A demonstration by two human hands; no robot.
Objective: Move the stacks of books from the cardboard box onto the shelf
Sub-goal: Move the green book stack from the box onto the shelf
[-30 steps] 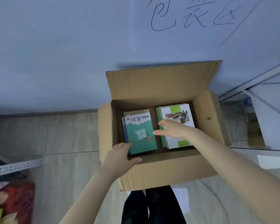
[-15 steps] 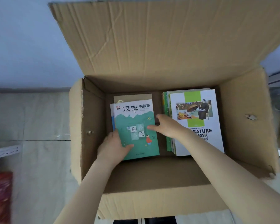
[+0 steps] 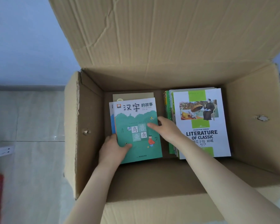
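Pale floor (image 3: 31, 118), left of the cardboard box (image 3: 252, 118). Inside, left hand (image 3: 113, 149) grips the teal-covered stack (image 3: 136, 113) at its near-left corner, thumb on top; right hand (image 3: 166, 128) clasps its right edge, fingers seemingly tucked below. White-covered stack (image 3: 213, 126) lies alongside. Grips unchanged; box looms nearer.

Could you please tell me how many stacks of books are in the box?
2: the teal-topped stack on the left, the white-topped stack on the right. The right hand covers part of the gap between them.

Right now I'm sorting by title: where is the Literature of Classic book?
Head view: the Literature of Classic book tops the right-hand stack inside the cardboard box, beside the teal-covered stack that the left hand and right hand grip.
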